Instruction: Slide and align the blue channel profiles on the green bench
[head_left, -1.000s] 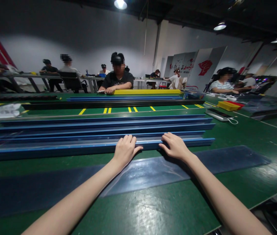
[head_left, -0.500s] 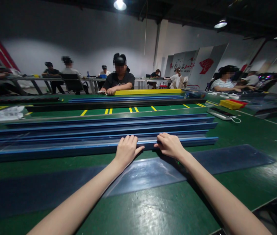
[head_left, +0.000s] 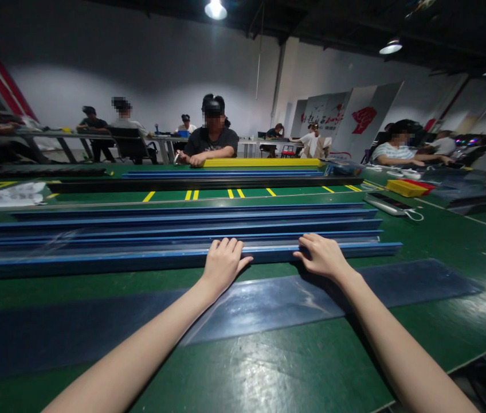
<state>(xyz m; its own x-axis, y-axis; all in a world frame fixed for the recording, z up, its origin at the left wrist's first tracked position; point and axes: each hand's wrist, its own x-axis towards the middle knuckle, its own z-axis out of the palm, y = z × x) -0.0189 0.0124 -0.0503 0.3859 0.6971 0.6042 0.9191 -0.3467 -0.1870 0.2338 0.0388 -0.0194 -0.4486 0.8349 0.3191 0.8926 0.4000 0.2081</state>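
The nearest of several long blue plastic channel strips lies across the table in front of me. My left hand is closed over its front wall, fingers inside the channel and thumb along the near side. Further right, my right hand pinches the same wall, its fingertips partly hidden. Behind it, the other blue channel strips lie roughly parallel. Under my forearms a clear, bluish plastic sheet is spread flat on the green tabletop.
A black strip and a yellow strip lie farther back, where a co-worker sits with hands at the yellow one. At right are a phone-like device with a white cable and a yellow tray.
My right hand has moved right, and the nearest blue channel strip has slid right with it. My left hand stays in nearly the same place on the strip.
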